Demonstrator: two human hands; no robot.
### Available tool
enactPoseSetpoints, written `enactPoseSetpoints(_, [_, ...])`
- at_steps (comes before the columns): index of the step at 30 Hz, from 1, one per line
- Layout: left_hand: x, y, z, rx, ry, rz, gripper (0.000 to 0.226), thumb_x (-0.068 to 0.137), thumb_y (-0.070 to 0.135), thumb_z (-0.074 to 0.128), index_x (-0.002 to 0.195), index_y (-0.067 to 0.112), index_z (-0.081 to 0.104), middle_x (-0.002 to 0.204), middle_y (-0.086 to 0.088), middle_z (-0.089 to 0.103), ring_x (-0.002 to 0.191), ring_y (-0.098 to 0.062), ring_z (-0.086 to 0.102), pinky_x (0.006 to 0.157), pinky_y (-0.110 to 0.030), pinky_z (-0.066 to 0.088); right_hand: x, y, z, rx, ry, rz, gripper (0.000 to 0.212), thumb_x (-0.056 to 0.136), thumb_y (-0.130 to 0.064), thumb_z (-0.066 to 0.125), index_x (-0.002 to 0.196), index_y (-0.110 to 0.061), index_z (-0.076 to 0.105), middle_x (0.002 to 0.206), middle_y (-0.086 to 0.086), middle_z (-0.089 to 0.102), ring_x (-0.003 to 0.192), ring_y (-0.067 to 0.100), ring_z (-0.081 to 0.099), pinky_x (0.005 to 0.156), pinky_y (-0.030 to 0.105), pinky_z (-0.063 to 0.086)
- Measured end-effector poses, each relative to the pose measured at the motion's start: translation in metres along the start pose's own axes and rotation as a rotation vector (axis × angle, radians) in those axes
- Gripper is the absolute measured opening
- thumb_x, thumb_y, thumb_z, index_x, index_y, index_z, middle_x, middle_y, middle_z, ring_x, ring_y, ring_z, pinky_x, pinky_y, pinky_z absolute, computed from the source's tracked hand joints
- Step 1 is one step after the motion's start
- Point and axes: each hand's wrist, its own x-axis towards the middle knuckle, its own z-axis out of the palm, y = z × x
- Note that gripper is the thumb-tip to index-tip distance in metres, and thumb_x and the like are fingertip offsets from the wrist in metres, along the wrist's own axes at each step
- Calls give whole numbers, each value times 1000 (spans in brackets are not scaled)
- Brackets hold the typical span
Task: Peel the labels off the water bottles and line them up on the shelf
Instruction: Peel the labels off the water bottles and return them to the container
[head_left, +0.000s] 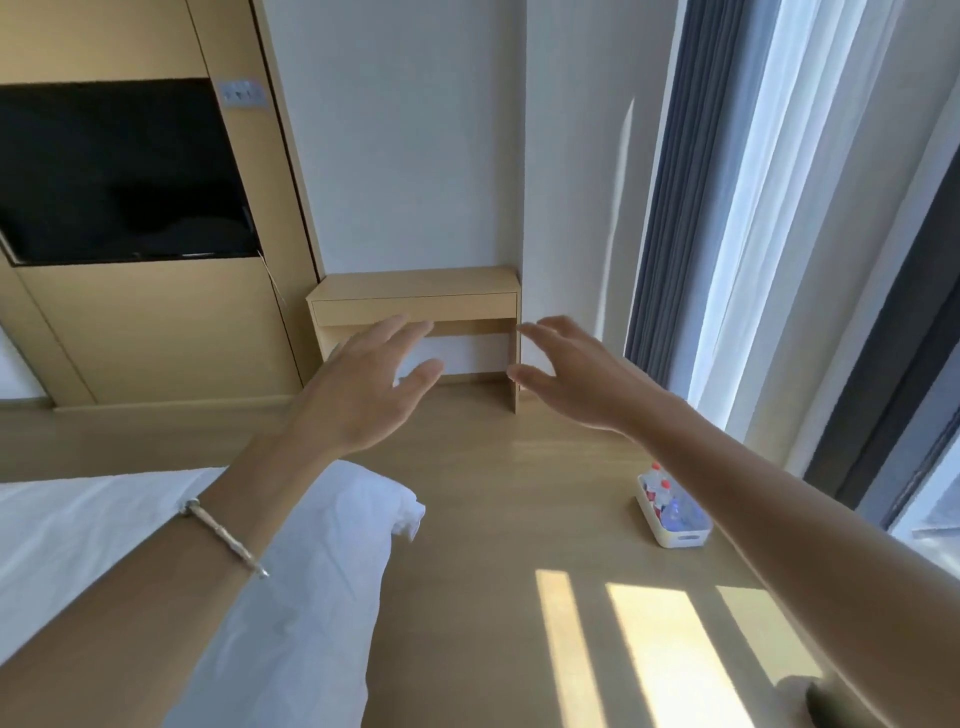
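Several clear bottles (669, 500), white plastic bin (684, 541)

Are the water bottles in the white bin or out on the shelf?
In: the water bottles sit inside the white bin on the floor; none show on the shelf.

A black television (119, 171) is set in the wood-panelled wall (156, 332) at far left, a switch plate (241, 93) above its right corner, a white-sheeted bed (311, 545) near left, and blue-grey curtains (670, 208) at right over the sunlit wooden floor (493, 519).
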Motion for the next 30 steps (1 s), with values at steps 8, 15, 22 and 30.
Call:
enactPoseSetpoints(8, [87,-56,25,-7,26,-111,54,99,50,34,150,34,28,160,8,20,146,-12,20,115,-37,23,112,21,39,13,-71,-86,62,96,-52,42,150,-26,27,154,-1,27,130,21,46,104,43,42])
enactPoseSetpoints(15, [209,-108,77,-53,13,-43,57,98,54,30,151,35,24,160,8,19,147,-13,18,117,-42,23,217,62,68,-70,-76,-76,61,98,-50,42,151,-24,27,156,1,25,134,22,42,106,40,40])
enactPoseSetpoints(22, [365,-139,110,-107,-55,47,57,99,53,32,152,34,23,161,11,16,148,-11,15,117,-39,23,339,127,77,-84,-36,74,60,98,-48,43,150,-24,28,155,4,28,133,23,44,106,39,41])
enactPoseSetpoints(30, [504,-112,180,-118,-187,222,57,100,50,31,153,31,21,161,10,15,148,-12,13,117,-39,19,411,223,80,-94,-54,262,61,98,-47,44,151,-24,25,156,4,26,129,23,48,103,38,42])
